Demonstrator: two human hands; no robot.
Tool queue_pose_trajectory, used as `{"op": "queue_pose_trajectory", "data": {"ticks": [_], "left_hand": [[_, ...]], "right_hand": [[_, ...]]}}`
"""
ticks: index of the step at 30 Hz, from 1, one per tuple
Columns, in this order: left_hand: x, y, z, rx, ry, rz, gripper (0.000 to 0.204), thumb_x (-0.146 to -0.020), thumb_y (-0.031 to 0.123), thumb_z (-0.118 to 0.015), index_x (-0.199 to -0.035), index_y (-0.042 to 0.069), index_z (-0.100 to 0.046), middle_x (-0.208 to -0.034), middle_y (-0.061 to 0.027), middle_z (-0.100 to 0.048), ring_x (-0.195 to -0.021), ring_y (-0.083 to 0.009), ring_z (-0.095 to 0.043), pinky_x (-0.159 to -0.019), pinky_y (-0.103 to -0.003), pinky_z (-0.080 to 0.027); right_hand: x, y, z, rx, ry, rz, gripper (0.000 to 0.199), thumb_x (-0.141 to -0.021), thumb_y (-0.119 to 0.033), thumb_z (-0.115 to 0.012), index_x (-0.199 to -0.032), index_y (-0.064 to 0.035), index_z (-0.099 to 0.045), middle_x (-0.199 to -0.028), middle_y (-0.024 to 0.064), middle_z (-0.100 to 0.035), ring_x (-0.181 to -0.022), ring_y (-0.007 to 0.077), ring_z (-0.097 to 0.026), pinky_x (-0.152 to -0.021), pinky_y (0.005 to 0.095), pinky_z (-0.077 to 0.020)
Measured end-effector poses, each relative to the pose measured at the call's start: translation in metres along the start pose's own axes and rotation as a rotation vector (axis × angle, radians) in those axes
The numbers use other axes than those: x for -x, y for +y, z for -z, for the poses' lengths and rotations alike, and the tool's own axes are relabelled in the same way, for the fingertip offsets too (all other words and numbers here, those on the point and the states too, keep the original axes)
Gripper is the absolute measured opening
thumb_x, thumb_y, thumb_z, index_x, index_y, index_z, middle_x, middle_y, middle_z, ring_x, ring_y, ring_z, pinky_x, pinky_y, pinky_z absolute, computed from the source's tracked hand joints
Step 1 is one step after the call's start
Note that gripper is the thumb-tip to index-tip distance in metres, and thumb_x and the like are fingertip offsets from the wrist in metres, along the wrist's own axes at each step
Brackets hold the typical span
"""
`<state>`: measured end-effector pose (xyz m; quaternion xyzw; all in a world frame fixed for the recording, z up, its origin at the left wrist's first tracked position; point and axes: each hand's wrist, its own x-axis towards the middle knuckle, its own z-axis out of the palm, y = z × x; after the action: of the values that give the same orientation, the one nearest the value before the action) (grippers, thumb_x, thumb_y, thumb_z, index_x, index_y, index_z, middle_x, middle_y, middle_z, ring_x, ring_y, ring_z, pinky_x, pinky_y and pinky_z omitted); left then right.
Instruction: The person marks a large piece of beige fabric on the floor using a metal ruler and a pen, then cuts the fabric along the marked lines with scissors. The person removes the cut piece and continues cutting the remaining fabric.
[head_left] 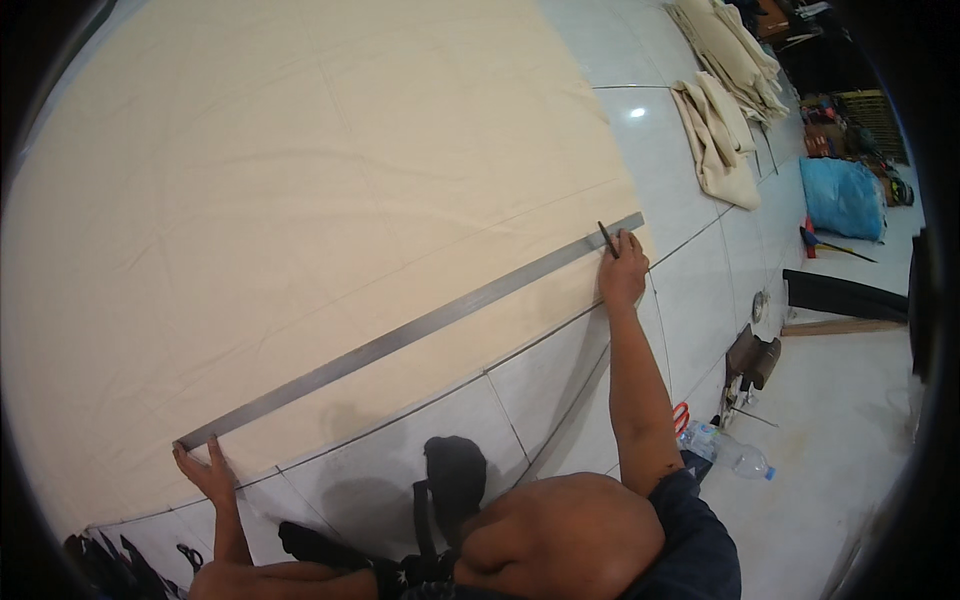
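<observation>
A long grey metal ruler [420,328] lies slantwise across a wide sheet of cream cloth [290,150], close to the cloth's near edge. At the ruler's lower left end is my left hand [210,477], its thumb and fingertips spread but gripping that end. My right hand [624,275] rests by the far right end of the ruler, fingertips touching it. Between those fingers is a slim dark pen [606,238], pointing up and to the left. A faint line runs across the cloth above the ruler.
Folded cream cloth [718,150] lies on the white tiles at upper right, with a taller stack [735,60] behind. Toward the right are a blue bag [843,197], a plastic bottle [735,453] and red-handled scissors [681,418]. Black scissors [190,556] lie at lower left.
</observation>
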<state>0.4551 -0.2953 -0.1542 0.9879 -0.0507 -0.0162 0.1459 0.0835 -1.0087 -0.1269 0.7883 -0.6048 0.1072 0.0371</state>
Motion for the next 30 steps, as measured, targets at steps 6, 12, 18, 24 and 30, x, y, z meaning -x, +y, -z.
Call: {"op": "queue_pose_trajectory", "data": {"ticks": [6,12,18,24,30], "left_hand": [[0.007,-0.025,0.003,0.142,0.074,0.093,0.091,-0.085,0.030,-0.080,-0.151,-0.007,-0.028,-0.151,-0.0232,-0.035,-0.142,-0.0344,-0.033,-0.120,-0.045,-0.023],[-0.011,0.025,0.004,0.006,0.023,0.040,0.094,-0.084,0.050,-0.076,-0.149,-0.001,-0.031,-0.152,-0.0305,-0.031,-0.145,-0.0443,-0.024,-0.117,-0.060,-0.016],[0.006,0.037,0.028,0.074,0.005,0.096,0.091,-0.085,0.041,-0.077,-0.145,-0.009,-0.031,-0.151,-0.0340,-0.027,-0.143,-0.0477,-0.025,-0.117,-0.055,-0.021],[0.006,0.042,0.027,0.043,-0.033,0.089,0.091,-0.086,0.041,-0.076,-0.146,-0.009,-0.029,-0.150,-0.0336,-0.028,-0.143,-0.0478,-0.025,-0.117,-0.055,-0.021],[0.006,0.037,0.026,0.073,-0.020,0.085,0.095,-0.084,0.050,-0.075,-0.145,-0.007,-0.031,-0.149,-0.0307,-0.029,-0.141,-0.0452,-0.029,-0.115,-0.059,-0.021]], "right_hand": [[-0.001,0.007,-0.038,-0.123,-0.148,-0.088,0.035,-0.101,-0.023,-0.048,-0.131,-0.0114,-0.062,-0.135,0.0082,-0.061,-0.121,0.0346,-0.058,-0.100,0.0453,-0.0472],[-0.018,0.058,-0.029,0.078,-0.103,0.082,0.042,-0.100,-0.028,-0.053,-0.140,-0.0127,-0.056,-0.139,0.0131,-0.058,-0.123,0.0372,-0.057,-0.100,0.0460,-0.0475],[-0.023,0.031,-0.016,0.104,-0.149,0.058,0.045,-0.103,-0.036,-0.048,-0.141,-0.0134,-0.055,-0.140,0.0154,-0.056,-0.125,0.0393,-0.056,-0.101,0.0474,-0.0468],[-0.033,0.051,-0.022,0.115,-0.136,0.104,0.046,-0.103,-0.036,-0.048,-0.141,-0.0114,-0.055,-0.138,0.0181,-0.057,-0.125,0.0400,-0.055,-0.102,0.0471,-0.0464],[-0.028,0.046,-0.014,0.118,-0.144,0.105,0.046,-0.103,-0.036,-0.047,-0.140,-0.0089,-0.056,-0.138,0.0188,-0.057,-0.124,0.0401,-0.056,-0.102,0.0466,-0.0462]]}}
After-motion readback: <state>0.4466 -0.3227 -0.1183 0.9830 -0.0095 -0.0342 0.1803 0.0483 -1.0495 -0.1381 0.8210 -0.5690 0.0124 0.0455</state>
